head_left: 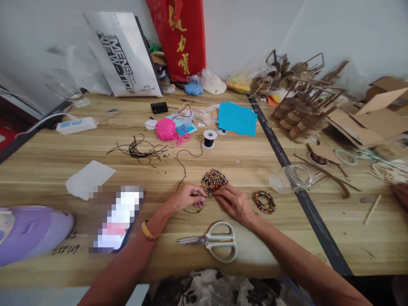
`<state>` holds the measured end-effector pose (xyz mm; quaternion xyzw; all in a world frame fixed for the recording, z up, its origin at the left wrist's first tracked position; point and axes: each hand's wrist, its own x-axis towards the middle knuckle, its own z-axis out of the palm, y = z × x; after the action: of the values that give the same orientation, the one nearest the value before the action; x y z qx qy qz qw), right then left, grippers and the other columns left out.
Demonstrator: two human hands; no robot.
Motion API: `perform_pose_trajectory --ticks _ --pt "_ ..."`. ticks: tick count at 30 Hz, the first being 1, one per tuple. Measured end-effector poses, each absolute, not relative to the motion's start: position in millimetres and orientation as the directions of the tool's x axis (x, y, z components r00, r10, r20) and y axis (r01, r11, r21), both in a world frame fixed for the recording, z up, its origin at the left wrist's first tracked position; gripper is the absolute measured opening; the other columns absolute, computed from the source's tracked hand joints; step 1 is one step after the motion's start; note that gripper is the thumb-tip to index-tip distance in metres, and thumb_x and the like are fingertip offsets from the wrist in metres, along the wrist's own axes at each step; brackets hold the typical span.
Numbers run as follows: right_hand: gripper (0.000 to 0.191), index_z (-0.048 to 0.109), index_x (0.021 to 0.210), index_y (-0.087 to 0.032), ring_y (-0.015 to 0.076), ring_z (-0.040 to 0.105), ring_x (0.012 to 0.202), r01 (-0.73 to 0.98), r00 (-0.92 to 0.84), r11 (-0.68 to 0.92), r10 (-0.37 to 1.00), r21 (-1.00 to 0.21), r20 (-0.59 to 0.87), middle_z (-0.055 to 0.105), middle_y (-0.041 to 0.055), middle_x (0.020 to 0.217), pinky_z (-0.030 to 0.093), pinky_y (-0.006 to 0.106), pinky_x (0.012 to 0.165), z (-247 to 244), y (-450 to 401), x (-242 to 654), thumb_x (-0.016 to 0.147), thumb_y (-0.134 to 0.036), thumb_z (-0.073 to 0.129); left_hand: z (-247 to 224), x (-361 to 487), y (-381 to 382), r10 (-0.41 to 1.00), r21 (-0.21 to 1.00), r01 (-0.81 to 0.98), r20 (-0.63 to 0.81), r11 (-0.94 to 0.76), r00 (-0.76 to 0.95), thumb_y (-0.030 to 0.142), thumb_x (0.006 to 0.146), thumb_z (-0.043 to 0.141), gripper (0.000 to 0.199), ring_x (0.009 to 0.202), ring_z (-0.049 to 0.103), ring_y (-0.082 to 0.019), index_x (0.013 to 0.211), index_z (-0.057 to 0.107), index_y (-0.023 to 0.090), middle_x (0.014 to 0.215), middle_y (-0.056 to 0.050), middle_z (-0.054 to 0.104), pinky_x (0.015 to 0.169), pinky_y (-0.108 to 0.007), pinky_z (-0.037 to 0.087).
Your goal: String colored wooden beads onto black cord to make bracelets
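Note:
A pile of small multicoloured beads (214,180) lies on the wooden table in front of me. At its left edge my left hand (190,197) pinches a black cord (182,166), with a few beads threaded near its end below the fingers. The cord winds back to a white spool (209,139) of black cord. My right hand (235,204) rests at the pile's lower right, fingertips closed at the beads; whether a bead is between them is too small to tell. A finished-looking beaded bracelet (264,202) lies right of it. White-handled scissors (213,241) lie below, blades pointing left.
Cut black cord pieces (140,148), pink yarn (166,129) and blue sheets (237,119) lie farther back. A phone (119,221) and a purple object (35,233) are at left. A clear tape roll (299,176) and small woven baskets (296,114) stand right. Another person's hand (400,193) shows at the right edge.

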<state>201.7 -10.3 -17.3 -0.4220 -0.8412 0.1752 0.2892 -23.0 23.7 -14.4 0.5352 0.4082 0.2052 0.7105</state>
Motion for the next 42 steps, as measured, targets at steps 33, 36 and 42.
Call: perform_pose_trajectory --ticks 33,36,42 --pt "0.009 0.056 0.094 -0.019 0.0146 0.059 0.079 0.408 -0.473 0.603 0.782 -0.686 0.406 0.062 0.0066 0.087 0.049 0.026 0.068 -8 -9 188 0.091 -0.017 0.048 -1 -27 27 0.835 0.978 0.159 -0.196 0.132 0.513 0.032 0.068 0.069 0.023 0.054 0.049 -0.008 0.072 0.065 0.010 0.061 -0.001 0.059 0.054 -0.021 0.039" --pt "0.010 0.056 0.093 -0.018 0.0145 0.058 0.078 0.413 -0.495 0.590 0.785 -0.694 0.373 0.061 0.0065 0.086 0.049 0.025 0.067 -9 -10 188 0.091 -0.017 0.047 -2 -25 26 0.844 0.978 0.181 -0.181 0.101 0.505 0.030 0.067 0.070 0.021 0.058 0.051 -0.009 0.071 0.066 0.010 0.064 -0.002 0.061 0.056 -0.021 0.040" --pt "0.013 0.060 0.093 -0.019 0.0159 0.060 0.081 0.600 -0.502 0.579 0.810 -0.552 0.304 0.062 0.0067 0.087 0.048 0.025 0.071 -14 -8 195 0.091 -0.017 0.047 0 -25 27 0.878 0.976 0.188 -0.181 0.107 0.443 0.029 0.067 0.070 0.020 0.063 0.054 -0.011 0.073 0.068 0.010 0.068 -0.003 0.065 0.061 -0.022 0.041"
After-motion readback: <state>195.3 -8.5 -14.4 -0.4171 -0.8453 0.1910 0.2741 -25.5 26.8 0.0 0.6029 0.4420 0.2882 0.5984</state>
